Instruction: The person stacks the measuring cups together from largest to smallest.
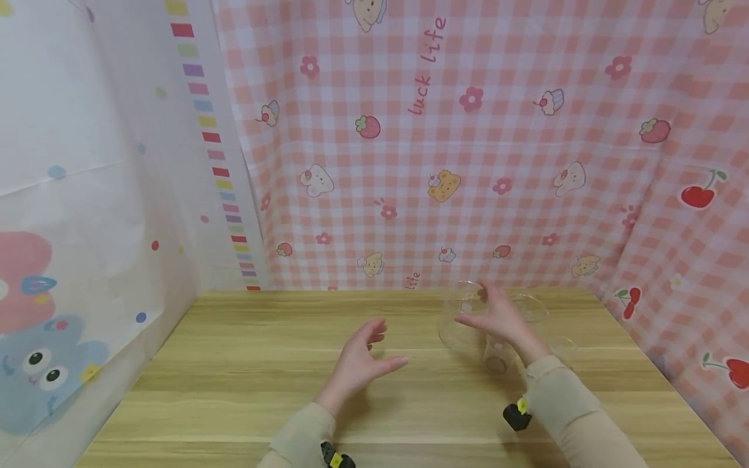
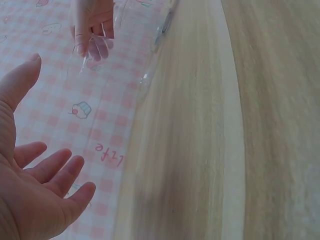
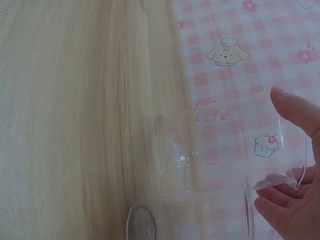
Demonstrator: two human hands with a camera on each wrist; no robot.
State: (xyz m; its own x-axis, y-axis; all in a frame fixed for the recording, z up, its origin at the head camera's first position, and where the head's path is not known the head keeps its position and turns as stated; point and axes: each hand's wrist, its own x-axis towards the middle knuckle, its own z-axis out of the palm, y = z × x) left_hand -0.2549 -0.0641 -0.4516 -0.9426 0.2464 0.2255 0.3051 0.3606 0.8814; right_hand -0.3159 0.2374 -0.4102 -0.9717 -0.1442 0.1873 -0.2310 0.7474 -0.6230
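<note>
A clear vessel (image 1: pixel 453 331) with a pouring lip stands toward the back right of the wooden table. My right hand (image 1: pixel 502 320) holds it near the top, thumb on one side and fingers curled round the other. Through the clear wall (image 3: pixel 280 142) the right wrist view shows those fingers. Below that hand is a smaller clear vessel (image 1: pixel 496 361) with a dark round base. My left hand (image 1: pixel 359 357) hovers over the middle of the table, thumb and fingers spread, touching nothing. It stays apart from the vessels.
Behind the right hand, another clear vessel (image 1: pixel 531 307) shows its round rim. One more clear rim (image 1: pixel 564 350) appears beside the right wrist. A pink checked cloth (image 1: pixel 398 214) hangs at the table's back edge, and a white printed cloth (image 1: pixel 117 260) hangs at the left.
</note>
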